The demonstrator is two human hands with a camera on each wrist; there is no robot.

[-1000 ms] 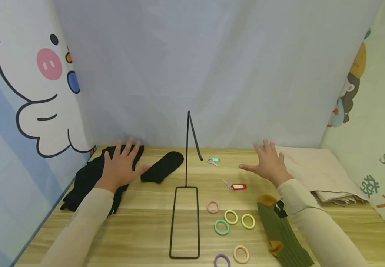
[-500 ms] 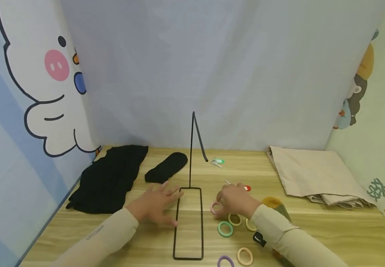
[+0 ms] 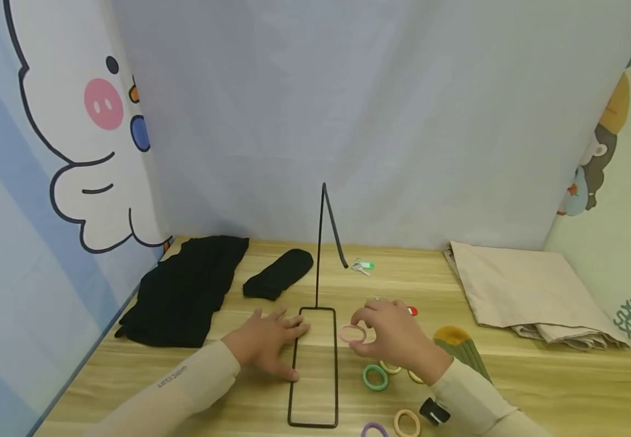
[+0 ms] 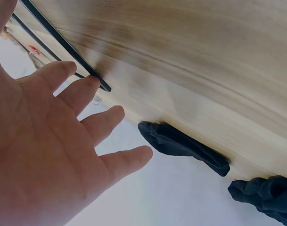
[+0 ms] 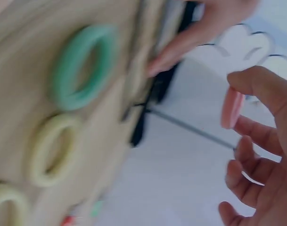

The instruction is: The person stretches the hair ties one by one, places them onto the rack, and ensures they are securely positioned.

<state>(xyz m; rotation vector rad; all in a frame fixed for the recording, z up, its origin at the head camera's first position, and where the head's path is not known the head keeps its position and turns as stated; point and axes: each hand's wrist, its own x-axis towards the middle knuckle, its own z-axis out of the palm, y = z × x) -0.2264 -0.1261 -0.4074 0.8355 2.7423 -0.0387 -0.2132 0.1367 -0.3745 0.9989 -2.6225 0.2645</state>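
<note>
A pink ring is pinched between the thumb and forefinger of my right hand, just right of the black wire stand. The right wrist view shows the same ring edge-on, with the other fingers loosely bent. My left hand lies with spread fingers over the left bar of the stand's rectangular base; fingertips touch it. Below the right hand lie a green ring and two yellow rings, partly hidden in the head view; one yellow ring shows fully from the right wrist.
A black sock and black cloth lie left. Keys with a green tag and red tag lie behind. An olive sock and beige cloth are right; peach and purple rings in front.
Both hands have come down and inward from above the table. The left reached the stand's base. The right took hold of the pink ring and lifted it slightly.
</note>
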